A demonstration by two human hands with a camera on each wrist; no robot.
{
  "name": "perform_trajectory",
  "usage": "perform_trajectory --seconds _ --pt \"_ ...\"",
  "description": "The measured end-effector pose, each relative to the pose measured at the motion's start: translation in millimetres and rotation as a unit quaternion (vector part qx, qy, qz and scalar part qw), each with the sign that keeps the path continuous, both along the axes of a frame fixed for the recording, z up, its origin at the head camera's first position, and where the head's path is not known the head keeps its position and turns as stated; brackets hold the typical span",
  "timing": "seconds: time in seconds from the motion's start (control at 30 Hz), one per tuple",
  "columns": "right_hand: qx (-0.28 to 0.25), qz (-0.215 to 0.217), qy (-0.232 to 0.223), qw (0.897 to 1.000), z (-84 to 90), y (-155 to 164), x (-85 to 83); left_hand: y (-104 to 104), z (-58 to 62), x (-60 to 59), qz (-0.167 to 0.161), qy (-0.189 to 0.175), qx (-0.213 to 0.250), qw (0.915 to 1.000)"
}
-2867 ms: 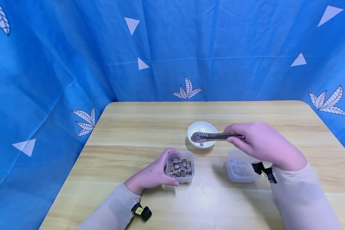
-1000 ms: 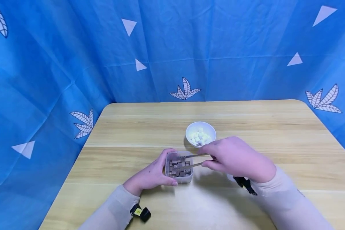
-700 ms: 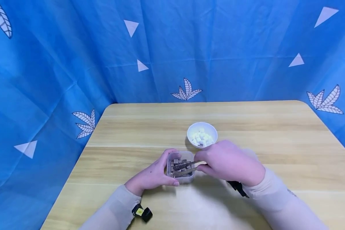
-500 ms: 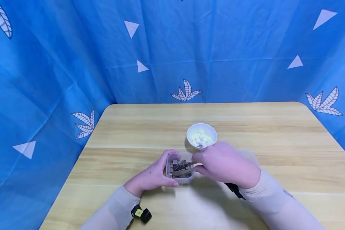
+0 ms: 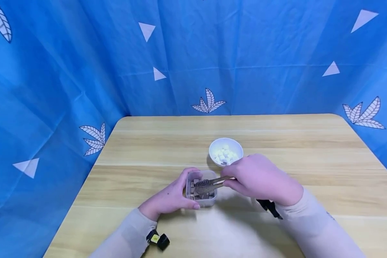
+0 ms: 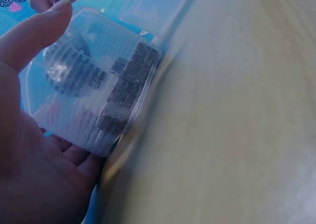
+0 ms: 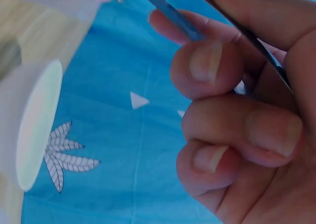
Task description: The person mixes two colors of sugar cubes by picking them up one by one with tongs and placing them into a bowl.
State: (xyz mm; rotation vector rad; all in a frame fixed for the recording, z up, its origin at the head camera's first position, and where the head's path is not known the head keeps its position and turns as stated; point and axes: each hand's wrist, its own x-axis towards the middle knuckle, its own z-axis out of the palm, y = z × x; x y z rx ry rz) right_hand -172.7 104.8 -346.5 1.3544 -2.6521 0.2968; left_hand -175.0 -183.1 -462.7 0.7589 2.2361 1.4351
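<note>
On the wooden surface [image 5: 142, 150], the left hand [image 5: 169, 197] curls its thumb and fingers around the left side of a clear plastic box [image 5: 201, 190] full of brown cubes [image 5: 200, 193]. Metal tongs [image 5: 213, 183] reach into this box from the right, their tips close together among the cubes. The right hand [image 5: 264, 179] has its grip closed on the tongs' handles. Just behind it stands a white bowl [image 5: 226, 152] with white cubes.
</note>
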Motion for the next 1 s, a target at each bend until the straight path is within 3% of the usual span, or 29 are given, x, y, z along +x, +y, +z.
perform_trajectory --seconds 0.23,0.37,0.53,0.7,1.0 --pt "-0.04 0.003 -0.009 0.999 7.9 17 -10.0 0 -0.6 -0.8 0.009 -0.026 0.001 0.9996" --pt "-0.058 -0.002 0.008 0.998 11.3 26 -14.1 0 -0.7 -0.2 0.011 -0.019 -0.002 0.9997" --pt "-0.081 -0.03 0.011 0.996 16.7 40 -21.7 0 0.1 0.4 0.013 -0.003 -0.007 0.9999" --pt "-0.096 -0.075 0.024 0.992 19.8 53 -29.7 0 1.5 0.7 0.014 -0.009 -0.007 0.9998" --pt "-0.07 -0.13 0.025 0.989 12.7 59 -40.7 0 1.2 -0.2 0.01 0.001 -0.009 0.9999"
